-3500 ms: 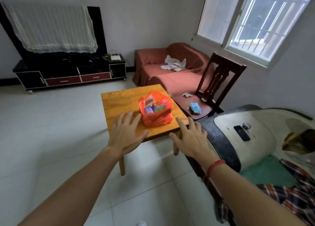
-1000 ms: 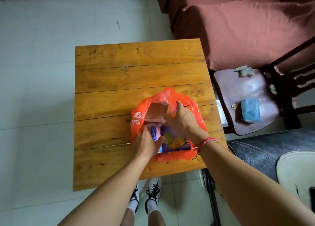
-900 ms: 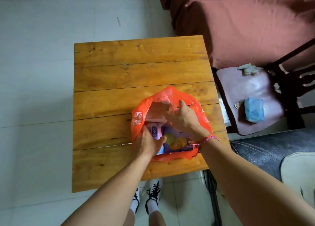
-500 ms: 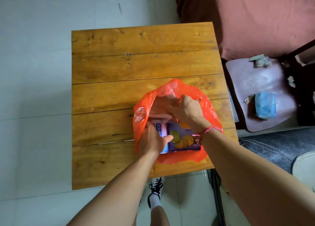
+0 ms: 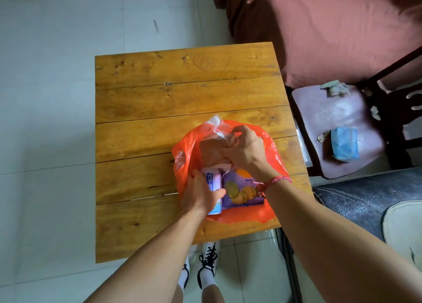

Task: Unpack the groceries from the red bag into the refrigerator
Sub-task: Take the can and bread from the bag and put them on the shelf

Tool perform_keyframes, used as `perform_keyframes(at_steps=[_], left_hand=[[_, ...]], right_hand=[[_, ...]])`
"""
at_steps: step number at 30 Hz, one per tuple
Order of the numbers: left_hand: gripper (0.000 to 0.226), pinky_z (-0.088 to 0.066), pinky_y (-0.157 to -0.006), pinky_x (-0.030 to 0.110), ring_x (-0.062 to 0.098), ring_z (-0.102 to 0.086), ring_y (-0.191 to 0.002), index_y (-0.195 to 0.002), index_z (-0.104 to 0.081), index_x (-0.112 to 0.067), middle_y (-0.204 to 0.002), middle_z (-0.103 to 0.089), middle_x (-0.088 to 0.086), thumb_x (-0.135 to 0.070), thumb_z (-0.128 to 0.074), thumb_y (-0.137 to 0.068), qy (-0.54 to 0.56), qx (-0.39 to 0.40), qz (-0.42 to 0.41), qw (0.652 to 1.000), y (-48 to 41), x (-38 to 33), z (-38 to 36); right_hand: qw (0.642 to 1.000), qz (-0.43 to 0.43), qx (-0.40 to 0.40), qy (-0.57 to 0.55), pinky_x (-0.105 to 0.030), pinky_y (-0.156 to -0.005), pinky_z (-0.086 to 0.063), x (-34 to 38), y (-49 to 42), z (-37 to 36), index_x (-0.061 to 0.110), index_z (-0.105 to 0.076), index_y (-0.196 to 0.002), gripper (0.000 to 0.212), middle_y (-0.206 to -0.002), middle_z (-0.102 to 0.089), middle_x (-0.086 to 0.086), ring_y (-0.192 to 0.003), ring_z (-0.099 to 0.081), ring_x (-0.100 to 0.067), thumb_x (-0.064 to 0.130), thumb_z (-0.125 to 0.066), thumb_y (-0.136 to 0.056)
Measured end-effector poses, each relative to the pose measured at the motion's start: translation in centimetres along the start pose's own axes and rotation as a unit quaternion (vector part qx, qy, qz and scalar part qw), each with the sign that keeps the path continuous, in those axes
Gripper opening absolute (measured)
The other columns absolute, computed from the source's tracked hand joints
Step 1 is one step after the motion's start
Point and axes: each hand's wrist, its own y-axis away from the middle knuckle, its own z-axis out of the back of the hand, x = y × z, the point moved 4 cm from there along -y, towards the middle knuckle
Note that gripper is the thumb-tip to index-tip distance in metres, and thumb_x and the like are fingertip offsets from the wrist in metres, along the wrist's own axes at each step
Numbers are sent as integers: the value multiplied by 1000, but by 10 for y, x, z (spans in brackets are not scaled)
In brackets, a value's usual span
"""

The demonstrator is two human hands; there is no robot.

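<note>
Two forearms entered from the lower edge of the frame, both cut off there, and met over the red bag standing on the near right part of the wooden table.

Hidden parts: the left hand covered the lower half of a white-and-purple carton, so its print could be read only in part. The brownish contents of a clear plastic packet were blurred behind the film and could not be identified. The right wrist, with its red bracelet, hid the right edge of a purple snack box. The right fingertips were buried in crumpled plastic.

Position relative to the fingers: the left fingers were curled round the carton from its left side, with the thumb laid across its front. The carton stood upright inside the bag, touching the snack box. The right hand, fingers bunched together, pinched the neck of the packet at the far side of the bag's mouth.

Change from half a second earlier: the packet had risen, and its twisted top now stood above the far rim. The left grip was unchanged.

At the right of the frame, a blue tissue pack lay on a chair.
</note>
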Motion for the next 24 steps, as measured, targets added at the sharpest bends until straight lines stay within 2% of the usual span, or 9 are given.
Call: perform_keyframes(at_steps=[2, 4, 7, 9, 12, 14, 17, 20, 24], left_hand=[[80, -51, -89, 40, 35, -59, -114, -125, -45, -7, -129, -57, 13, -42, -82, -63, 6, 0, -14, 1000, 6, -4, 4], [85, -51, -90, 38, 32, -60, -115, -130, -45, -9, -131, -58, 11, -41, -83, -62, 23, 0, -26, 999, 13, -9, 10], [76, -52, -85, 35, 31, -64, -107, -123, -51, -14, -122, -65, 8, -36, -84, -58, 45, -7, -48, 998, 26, -17, 21], [71, -53, -80, 36, 31, -65, -100, -116, -53, -15, -113, -68, 7, -35, -86, -56, 62, -7, -58, 996, 34, -22, 30], [65, -56, -76, 40, 29, -67, -92, -106, -52, -18, -103, -69, 4, -31, -90, -55, 101, -5, -89, 991, 46, -32, 47], [62, -55, -76, 37, 26, -66, -89, -103, -51, -20, -99, -68, 1, -31, -90, -56, 112, -12, -113, 987, 57, -42, 65], [64, -51, -70, 34, 28, -66, -88, -106, -51, -24, -91, -66, -2, -31, -90, -56, 127, -34, -153, 979, 74, -61, 99], [68, -43, -66, 30, 30, -65, -90, -117, -54, -25, -92, -68, 1, -31, -89, -59, 132, -54, -192, 971, 97, -83, 140], [73, -54, -66, 36, 30, -67, -84, -121, -54, -28, -87, -68, 1, -26, -91, -58, 160, -80, -258, 949, 127, -110, 195]], right_hand=[[1000, -15, 7, -5, -33, -74, -52, 3, 6, 12, 10, -68, -118, 49, -99, -73, -9, -92, -67, -29, 27, -83, -74], [999, -34, 14, -19, -27, -53, -51, 5, 15, 28, 8, -72, -95, 30, -75, -68, -3, -65, -65, -17, 20, -84, -71], [996, -55, 27, -71, -15, -34, -40, 7, 30, 50, 15, -69, -96, 28, -68, -63, 4, -37, -55, 2, 11, -83, -73], [994, -52, 20, -93, -17, -39, -47, 13, 41, 64, 20, -67, -100, 35, -77, -69, -1, -46, -62, -5, 14, -83, -69], [992, -39, 16, -122, -34, -53, -56, 25, 61, 88, 31, -63, -99, 51, -83, -73, -8, -61, -66, -24, 24, -80, -52], [987, -36, 6, -159, -38, -54, -56, 31, 73, 106, 33, -60, -98, 57, -81, -67, -7, -61, -63, -25, 28, -76, -42], [981, -1, -31, -194, -52, -67, -63, 44, 92, 139, 38, -61, -105, 71, -90, -66, -5, -75, -67, -27, 41, -75, -35], [969, 31, -73, -232, -59, -69, -62, 64, 117, 176, 33, -66, -107, 63, -94, -72, -9, -78, -70, -29, 31, -82, -46], [957, 73, -109, -259, -54, -74, -63, 100, 159, 231, 36, -68, -102, 46, -80, -68, -1, -72, -66, -21, 5, -81, -70]])
